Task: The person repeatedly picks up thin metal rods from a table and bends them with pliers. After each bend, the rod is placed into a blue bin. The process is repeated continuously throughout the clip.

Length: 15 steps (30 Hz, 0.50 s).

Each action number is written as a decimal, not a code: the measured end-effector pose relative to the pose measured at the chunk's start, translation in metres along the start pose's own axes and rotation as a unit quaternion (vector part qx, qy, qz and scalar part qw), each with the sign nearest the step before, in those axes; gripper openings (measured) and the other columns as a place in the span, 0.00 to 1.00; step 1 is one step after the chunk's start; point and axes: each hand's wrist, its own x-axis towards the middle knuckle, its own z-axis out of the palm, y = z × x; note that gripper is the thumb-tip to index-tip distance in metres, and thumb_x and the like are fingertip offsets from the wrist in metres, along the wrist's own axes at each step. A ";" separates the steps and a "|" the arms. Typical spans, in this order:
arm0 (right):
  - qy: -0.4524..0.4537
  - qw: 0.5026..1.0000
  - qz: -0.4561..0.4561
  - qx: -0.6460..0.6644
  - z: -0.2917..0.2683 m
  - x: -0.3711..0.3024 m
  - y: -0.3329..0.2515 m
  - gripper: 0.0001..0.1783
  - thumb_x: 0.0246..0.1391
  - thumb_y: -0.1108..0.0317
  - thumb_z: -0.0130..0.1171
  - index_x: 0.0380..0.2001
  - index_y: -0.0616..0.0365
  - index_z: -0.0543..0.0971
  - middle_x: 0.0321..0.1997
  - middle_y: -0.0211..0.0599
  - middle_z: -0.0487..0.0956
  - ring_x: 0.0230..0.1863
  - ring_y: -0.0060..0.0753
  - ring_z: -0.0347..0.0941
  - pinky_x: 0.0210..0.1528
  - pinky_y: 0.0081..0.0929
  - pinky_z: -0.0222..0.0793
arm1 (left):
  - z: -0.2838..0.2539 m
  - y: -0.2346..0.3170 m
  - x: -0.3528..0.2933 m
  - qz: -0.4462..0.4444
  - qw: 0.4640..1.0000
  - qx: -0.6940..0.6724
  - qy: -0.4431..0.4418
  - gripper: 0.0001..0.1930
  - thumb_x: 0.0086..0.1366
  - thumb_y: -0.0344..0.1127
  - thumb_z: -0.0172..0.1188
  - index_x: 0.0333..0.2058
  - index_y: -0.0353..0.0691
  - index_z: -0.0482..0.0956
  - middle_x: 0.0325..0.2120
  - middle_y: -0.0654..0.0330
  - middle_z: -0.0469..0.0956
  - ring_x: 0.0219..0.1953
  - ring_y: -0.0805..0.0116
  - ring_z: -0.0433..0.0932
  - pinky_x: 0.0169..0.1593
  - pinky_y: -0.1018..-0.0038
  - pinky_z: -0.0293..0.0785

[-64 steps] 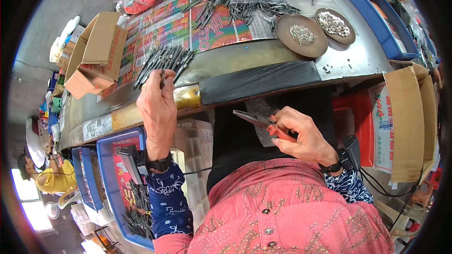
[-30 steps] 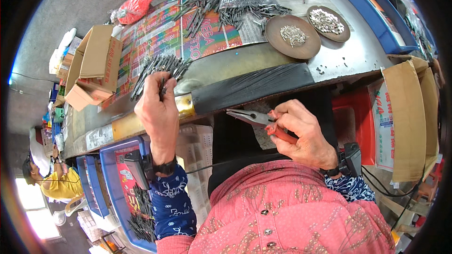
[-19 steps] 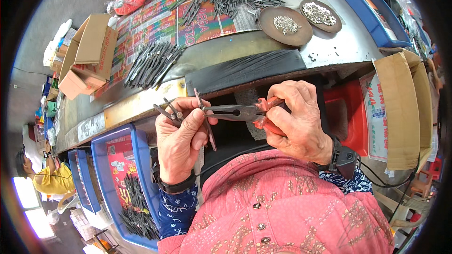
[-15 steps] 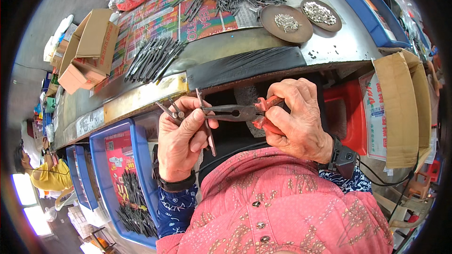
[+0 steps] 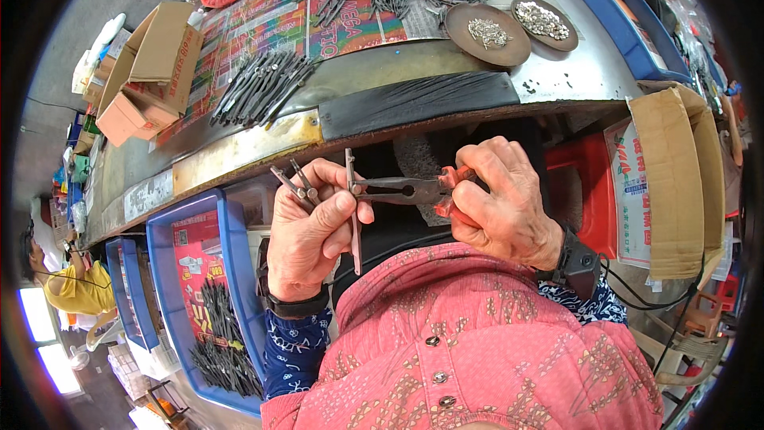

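Observation:
My left hand (image 5: 306,231) is closed on slim metal pieces over the gap in front of the bench. One is a thin metal strip (image 5: 356,243) that stands nearly upright past my fingertips. Another looks like a small drawing compass (image 5: 303,189), with narrow legs and a round knob, poking out above the knuckles. My right hand (image 5: 509,211) grips the red handles of a pair of pliers (image 5: 430,191). Their dark jaws point left and their tips meet the strip near its upper part. Whether the tips clamp it or only touch it, I cannot tell.
On the metal bench lie a pile of dark slender parts (image 5: 263,89) and two brown dishes, one (image 5: 505,52) with small metal bits. A cardboard box (image 5: 151,60) stands left. Below are a blue bin (image 5: 243,271), a red stool (image 5: 593,191) and another carton (image 5: 672,183).
The metal strip has turned from a slant to nearly upright. The pliers' jaws look slightly closer together, their tips still at the strip. Both hands keep their grip.

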 end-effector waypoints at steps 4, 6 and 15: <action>-0.027 0.985 0.059 0.161 0.014 -0.005 0.001 0.09 0.41 0.74 0.65 0.27 0.58 0.75 0.34 0.38 0.72 0.34 0.41 0.69 0.33 0.37 0.65 | 0.002 -0.010 0.000 0.060 0.996 0.055 0.023 0.07 0.67 0.24 0.61 0.40 0.34 0.72 0.28 0.47 0.83 0.13 0.82 0.65 0.18 0.85 0.61; -0.086 0.950 0.098 0.283 0.017 -0.009 0.005 0.09 0.42 0.76 0.62 0.30 0.62 0.75 0.32 0.41 0.71 0.33 0.42 0.70 0.34 0.34 0.67 | 0.004 -0.016 -0.003 0.113 0.981 0.149 0.057 0.07 0.66 0.20 0.61 0.39 0.33 0.72 0.29 0.50 0.82 0.17 0.79 0.70 0.21 0.83 0.65; -0.238 0.819 0.214 0.476 0.023 -0.016 0.021 0.12 0.45 0.70 0.63 0.32 0.63 0.75 0.33 0.35 0.70 0.34 0.35 0.68 0.42 0.29 0.66 | -0.007 -0.008 0.011 0.391 0.677 0.623 -0.004 0.21 0.45 0.13 0.62 0.40 0.35 0.81 0.32 0.53 0.83 0.29 0.60 0.82 0.33 0.72 0.79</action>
